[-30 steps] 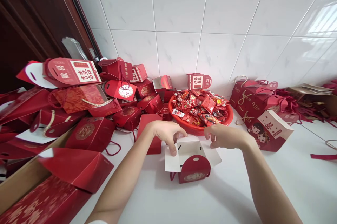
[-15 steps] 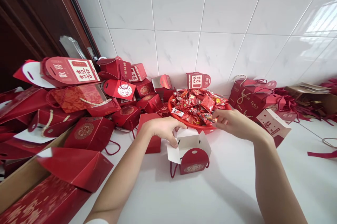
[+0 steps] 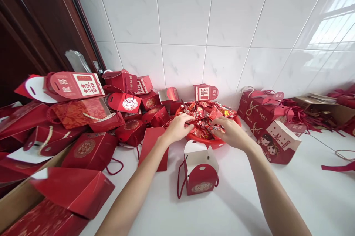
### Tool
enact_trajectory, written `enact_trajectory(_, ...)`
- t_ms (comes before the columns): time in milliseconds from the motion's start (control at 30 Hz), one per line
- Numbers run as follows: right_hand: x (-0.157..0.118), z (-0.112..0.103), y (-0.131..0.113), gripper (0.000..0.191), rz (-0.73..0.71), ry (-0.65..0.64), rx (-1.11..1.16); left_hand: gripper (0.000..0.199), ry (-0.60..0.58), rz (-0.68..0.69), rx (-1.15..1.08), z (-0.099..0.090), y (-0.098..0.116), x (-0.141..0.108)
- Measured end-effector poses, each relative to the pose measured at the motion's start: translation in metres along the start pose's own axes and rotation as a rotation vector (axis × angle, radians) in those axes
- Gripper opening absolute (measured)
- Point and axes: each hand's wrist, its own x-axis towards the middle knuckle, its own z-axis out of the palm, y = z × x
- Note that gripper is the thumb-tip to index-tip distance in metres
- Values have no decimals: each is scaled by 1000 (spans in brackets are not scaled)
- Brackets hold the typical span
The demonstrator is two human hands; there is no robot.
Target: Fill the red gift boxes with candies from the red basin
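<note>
A red plastic basin [image 3: 213,143] is heaped with red-wrapped candies [image 3: 202,116]. My left hand [image 3: 179,129] reaches over its left rim, fingers stretched towards the candies and thumb apart, with nothing visible in its grasp. On the other side, my right hand [image 3: 231,132] rests its spread fingers on the candies near the right rim; its fingertips are partly lost among the wrappers. Just in front of the basin stands a red gift box [image 3: 202,180] with its top flaps up, its white inside showing and dark red cord handles at its sides. Neither hand touches this box.
Many red gift boxes [image 3: 87,149] are piled on the left. Behind the basin a small box [image 3: 206,92] leans by the tiled wall. More boxes [image 3: 280,143] stand to the right, with a cardboard carton [image 3: 341,112] and a ribbon [image 3: 337,167] beyond on the white table.
My left hand has let go of the gift box flap and moved up to the candies. My right hand has shifted slightly left, deeper over the candies. The view has tilted up a little.
</note>
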Motion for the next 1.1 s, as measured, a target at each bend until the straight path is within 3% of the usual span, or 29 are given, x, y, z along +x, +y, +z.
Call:
enact_trajectory(100, 2, 2, -2, 20, 10, -15, -16, 46, -40, -53, 16, 14, -6, 3)
enact_trajectory(233, 2, 1, -2, 20, 16, -33, -10, 59, -140, -70, -73, 8, -10, 3)
enact_trajectory(333, 2, -1, -1, 19, -1, -30, 21, 52, -131, -74, -86, -7, -14, 2)
enact_trajectory(500, 0, -3, 0, 19, 10, -14, 46, 44, -135, -150, 73, -22, -18, 0)
enact_trajectory(667, -2, -4, 0, 18, 1, -7, 46, 47, -210, -180, 149, -17, -16, -1)
enact_trajectory(933, -1, -3, 0, 20, -35, -9, 59, 33, -234, -152, 105, -7, 0, 0)
enact_trajectory(1100, -2, -3, -2, 25, -107, -122, 56, 33, -231, -145, 188, -3, 2, -1)
